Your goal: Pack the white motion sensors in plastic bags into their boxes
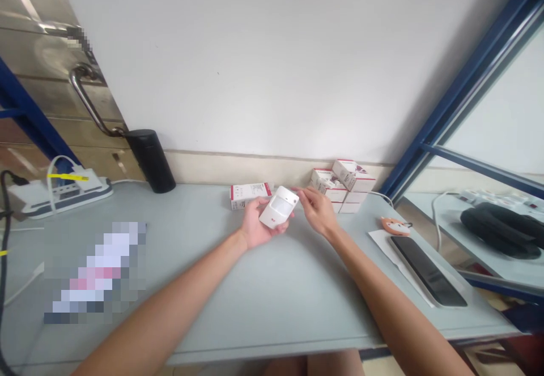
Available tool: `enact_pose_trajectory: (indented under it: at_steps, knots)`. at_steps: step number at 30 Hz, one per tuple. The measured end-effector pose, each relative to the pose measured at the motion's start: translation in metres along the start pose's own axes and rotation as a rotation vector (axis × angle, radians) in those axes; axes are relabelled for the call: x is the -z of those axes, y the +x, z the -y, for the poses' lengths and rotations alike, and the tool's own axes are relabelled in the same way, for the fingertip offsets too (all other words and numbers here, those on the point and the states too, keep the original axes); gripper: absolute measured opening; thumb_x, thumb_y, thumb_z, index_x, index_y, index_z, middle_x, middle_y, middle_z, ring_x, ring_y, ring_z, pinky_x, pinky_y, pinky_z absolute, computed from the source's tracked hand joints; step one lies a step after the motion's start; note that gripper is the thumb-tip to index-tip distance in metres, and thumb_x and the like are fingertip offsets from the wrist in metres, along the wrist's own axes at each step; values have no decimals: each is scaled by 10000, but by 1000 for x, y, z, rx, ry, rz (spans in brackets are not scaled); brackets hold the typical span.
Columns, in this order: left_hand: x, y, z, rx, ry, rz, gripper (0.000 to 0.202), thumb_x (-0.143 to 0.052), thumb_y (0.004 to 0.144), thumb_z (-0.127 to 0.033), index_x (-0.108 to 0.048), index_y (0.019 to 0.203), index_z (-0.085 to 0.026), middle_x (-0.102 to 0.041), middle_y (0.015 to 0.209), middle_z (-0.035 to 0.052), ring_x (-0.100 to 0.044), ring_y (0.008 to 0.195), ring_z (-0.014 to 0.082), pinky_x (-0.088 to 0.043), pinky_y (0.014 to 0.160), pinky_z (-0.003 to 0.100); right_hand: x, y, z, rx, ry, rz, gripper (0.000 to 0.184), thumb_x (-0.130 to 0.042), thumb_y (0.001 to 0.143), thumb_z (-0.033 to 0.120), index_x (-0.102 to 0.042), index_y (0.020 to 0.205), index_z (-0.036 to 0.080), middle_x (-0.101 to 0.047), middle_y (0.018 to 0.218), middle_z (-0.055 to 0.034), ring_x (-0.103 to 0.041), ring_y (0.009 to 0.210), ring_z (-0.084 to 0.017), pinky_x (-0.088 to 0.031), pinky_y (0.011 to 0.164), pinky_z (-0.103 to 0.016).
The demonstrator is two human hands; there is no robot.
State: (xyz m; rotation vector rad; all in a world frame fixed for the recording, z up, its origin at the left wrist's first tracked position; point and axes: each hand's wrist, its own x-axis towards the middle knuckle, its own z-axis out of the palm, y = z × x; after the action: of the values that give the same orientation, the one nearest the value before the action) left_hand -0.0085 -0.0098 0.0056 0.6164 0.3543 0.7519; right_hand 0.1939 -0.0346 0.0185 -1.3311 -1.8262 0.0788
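Note:
In my left hand (255,222) rests a white motion sensor (279,208), tilted, its curved lens and a small red mark facing me. The fingers and thumb are closed around its lower sides. My right hand (318,210) is at the sensor's upper right edge, thumb and forefinger pinched together. Whatever lies in that pinch, if anything, is too small to make out. Just behind the left hand lies a white and red box (244,194). Several similar boxes (349,180) are stacked against the wall, beyond the right hand.
A black cylindrical bottle (152,161) stands at the back left, near a power strip (68,197) with cables. A blurred-out flat object (97,274) lies at left. On the right are a phone (428,270) on white paper (393,251) and an orange-white item (396,226). Blue frames border both sides.

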Motion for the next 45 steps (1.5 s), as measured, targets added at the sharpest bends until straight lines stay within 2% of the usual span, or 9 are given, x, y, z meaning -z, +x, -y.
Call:
enact_pose_trajectory:
  at_steps: [3,5,8,11,15,26,33,37,45]
  knots:
    - [2,2,-4,-82,-83,-110,488,-616,785,-352,-683,1183,-78,-726,969,201,-593,645,217,-460,566,328,-8,-3,-10,-102,-238,44,439,-502,1036,339,-613,1455,270,-684,1314,-135,-713,886,-262,-514,727,-366]
    - [4,4,-7,-132,-116,-158,507,-609,770,-332,-672,1203,-75,-724,979,199,-587,643,213,-460,556,322,-13,-5,-15,-169,-357,111,475,-619,975,295,-614,1449,272,-642,1405,-160,-728,899,-287,-513,725,-378]
    - [5,5,-10,-145,-138,-175,520,-598,765,-323,-662,1217,-73,-720,970,197,-575,626,207,-457,547,319,-13,-5,-19,-221,-407,174,300,-612,988,268,-726,1265,287,-705,1298,-124,-734,886,-282,-498,736,-370]
    - [5,5,-10,-132,-150,-193,522,-591,764,-319,-659,1216,-66,-720,964,202,-587,638,217,-463,551,320,-5,-1,-18,-210,-357,69,244,-533,1028,286,-763,1111,293,-743,1198,-88,-717,906,-273,-492,739,-364]
    - [4,5,-9,-130,-158,-206,516,-605,764,-319,-662,1212,-69,-720,969,201,-599,650,222,-464,551,316,6,7,-18,-78,-219,-140,271,-536,985,238,-734,1170,254,-766,1119,-90,-645,1070,-307,-521,856,-408]
    - [5,2,-11,-106,-180,-228,503,-621,756,-320,-670,1201,-90,-734,1001,208,-591,629,211,-466,520,319,22,13,-27,75,-126,-321,284,-527,957,170,-754,1090,274,-777,1016,-53,-599,1032,-292,-504,965,-450]
    - [4,4,-10,-175,-137,-166,404,-680,869,-394,-671,1158,-113,-720,969,165,-592,630,179,-481,543,295,23,11,-23,126,-111,-240,316,-504,926,130,-745,1082,264,-738,910,-43,-595,957,-272,-512,910,-412]
    - [3,5,-6,-153,-45,-173,286,-747,824,-187,-654,1085,-116,-693,926,118,-590,644,141,-490,577,259,19,8,-13,158,-46,-158,336,-484,894,97,-729,1066,251,-713,891,-42,-621,884,-243,-524,840,-374]
    - [5,11,0,-147,26,-185,292,-740,738,-32,-667,1014,-93,-658,838,69,-605,660,128,-507,606,248,11,1,2,148,186,-59,422,-531,887,155,-647,1277,270,-637,1363,-85,-677,1018,-214,-565,859,-361]
